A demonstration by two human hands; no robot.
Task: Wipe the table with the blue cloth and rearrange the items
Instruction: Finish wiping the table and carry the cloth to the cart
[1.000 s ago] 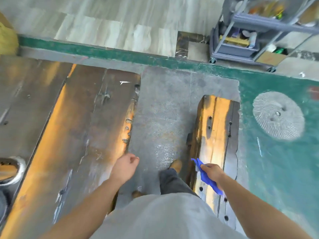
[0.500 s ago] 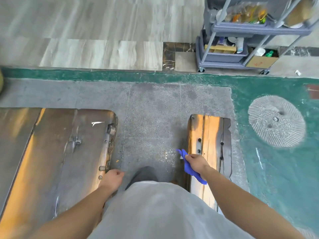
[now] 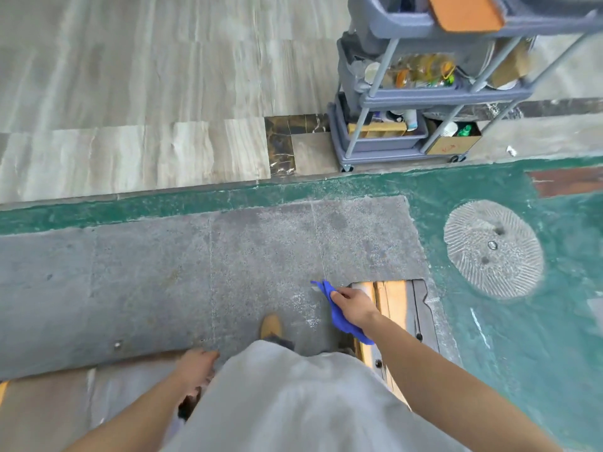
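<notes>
My right hand point(image 3: 354, 304) is shut on the blue cloth point(image 3: 339, 316), which hangs below the fist over the near end of a narrow wooden bench point(image 3: 396, 308). My left hand point(image 3: 195, 365) hangs loosely curled and holds nothing, at the far corner of the dark wooden table point(image 3: 65, 406) in the bottom left. Only that corner of the table shows. My brown shoe point(image 3: 270, 326) steps on the grey floor between table and bench.
A grey wheeled cart point(image 3: 408, 102) loaded with cups, bottles and boxes stands at the back right on the tiled floor. A round ribbed stone disc point(image 3: 492, 247) is set in the green floor at the right. Grey stone paving lies ahead.
The view has moved forward: table and bench have slid toward the bottom of the frame and the cart has come closer. My right hand still holds the cloth; my left has left the table edge.
</notes>
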